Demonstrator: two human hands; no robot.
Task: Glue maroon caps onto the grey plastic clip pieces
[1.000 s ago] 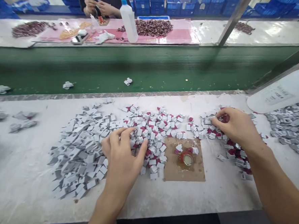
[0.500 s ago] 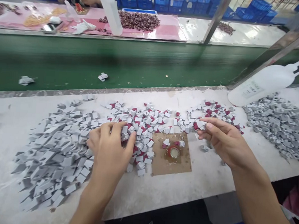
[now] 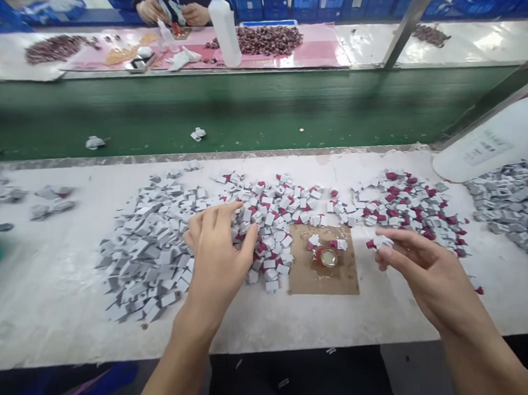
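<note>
My left hand rests over the edge of a heap of grey plastic blocks, its fingers curved and thumb apart, with nothing visible between them. Beside it spreads a pile of grey blocks with maroon parts. My right hand pinches a small grey and maroon piece between thumb and fingertips, just right of a brown cardboard square. On that square lie a wet, glossy round cap and two small grey and maroon pieces.
More grey and maroon pieces lie beyond my right hand. A white squeeze bottle leans by a metal post at right, near another grey pile. Past the green belt, a co-worker's hands work behind a white bottle.
The view has shifted left. My right hand has drawn back from the grey and maroon pile with the piece, whose maroon end now shows. My left hand stays over the blocks.
</note>
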